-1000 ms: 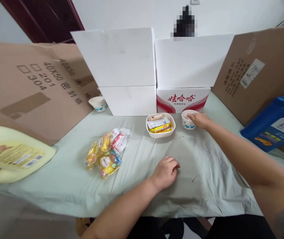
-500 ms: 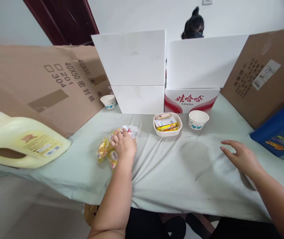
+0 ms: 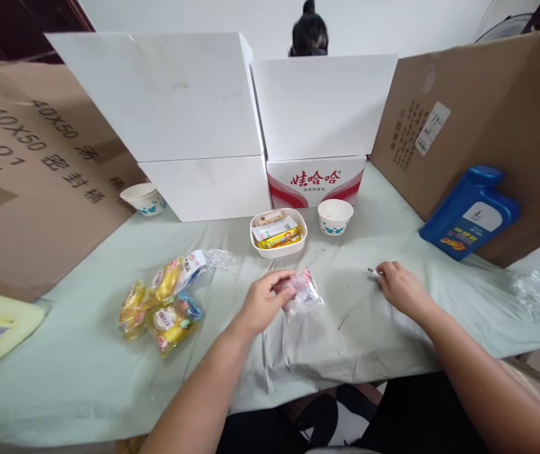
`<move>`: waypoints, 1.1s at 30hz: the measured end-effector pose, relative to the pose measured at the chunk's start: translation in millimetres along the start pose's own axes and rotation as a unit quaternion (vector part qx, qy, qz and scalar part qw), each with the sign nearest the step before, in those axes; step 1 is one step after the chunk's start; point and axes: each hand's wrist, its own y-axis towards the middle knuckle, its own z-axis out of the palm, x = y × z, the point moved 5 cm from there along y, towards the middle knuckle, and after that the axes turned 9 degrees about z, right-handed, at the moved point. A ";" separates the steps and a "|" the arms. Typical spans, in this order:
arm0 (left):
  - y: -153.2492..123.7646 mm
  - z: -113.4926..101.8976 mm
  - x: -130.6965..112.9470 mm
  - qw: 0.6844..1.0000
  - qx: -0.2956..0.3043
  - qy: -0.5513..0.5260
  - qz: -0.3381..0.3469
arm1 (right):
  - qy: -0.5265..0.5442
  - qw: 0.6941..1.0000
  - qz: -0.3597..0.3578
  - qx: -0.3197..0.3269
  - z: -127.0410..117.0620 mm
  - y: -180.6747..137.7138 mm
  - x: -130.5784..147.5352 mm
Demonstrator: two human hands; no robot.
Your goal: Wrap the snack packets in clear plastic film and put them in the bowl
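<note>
My left hand (image 3: 261, 304) is closed on a crinkled clear plastic packet (image 3: 304, 295) with reddish print, above the middle of the cloth. Off to the right, my right hand (image 3: 404, 291) pinches a small whitish thing (image 3: 372, 272) with a dark mark; most of it is hidden by the fingers. Several yellow-wrapped snacks (image 3: 170, 321) lie in a loose pile left of my left hand, with clear wrap beside them. Beyond my hands stands a white tray (image 3: 279, 252) holding packaged snacks, one in a yellow wrapper (image 3: 280, 238).
A paper bowl (image 3: 334, 217) stands right of the tray, another paper bowl (image 3: 145, 199) at the back left. White boxes (image 3: 198, 189) and brown cartons (image 3: 477, 126) wall the table. A blue bottle (image 3: 472, 214) stands right, a pale yellow jug (image 3: 0, 328) left. Someone's head shows behind.
My left hand has left the snack pile and moved right with the clear packet. My right hand, open before, now pinches a small whitish thing. The view has swung right.
</note>
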 end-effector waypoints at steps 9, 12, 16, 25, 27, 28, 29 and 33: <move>-2.3 21.1 6.2 0.991 -0.088 0.082 0.057 | 0.143 0.962 -0.234 -0.014 -29.8 -33.6 101.4; -3.6 8.5 11.3 0.992 -0.112 0.043 0.036 | 0.069 0.948 -0.311 0.019 -27.5 -47.8 139.8; -2.5 25.6 7.7 0.998 0.020 -0.005 0.057 | -0.008 0.942 -0.333 0.050 -19.9 -47.6 149.2; -3.8 38.4 -3.8 0.995 0.053 0.041 0.075 | -0.026 0.992 -0.120 0.009 -9.7 -13.3 25.4; -3.6 41.5 -7.1 0.994 0.036 0.074 0.065 | 0.014 0.989 -0.147 -0.023 -12.1 -15.9 33.8; -3.8 43.5 -8.2 0.994 0.030 0.089 0.061 | 0.050 0.982 -0.181 -0.036 -13.9 -19.3 45.8; -4.2 45.4 -8.7 0.993 0.027 0.100 0.058 | 0.091 0.970 -0.221 -0.041 -15.6 -23.6 60.7; -6.9 48.9 -4.5 0.996 0.031 0.069 0.049 | 0.186 0.921 -0.341 -0.012 -13.5 -40.8 118.7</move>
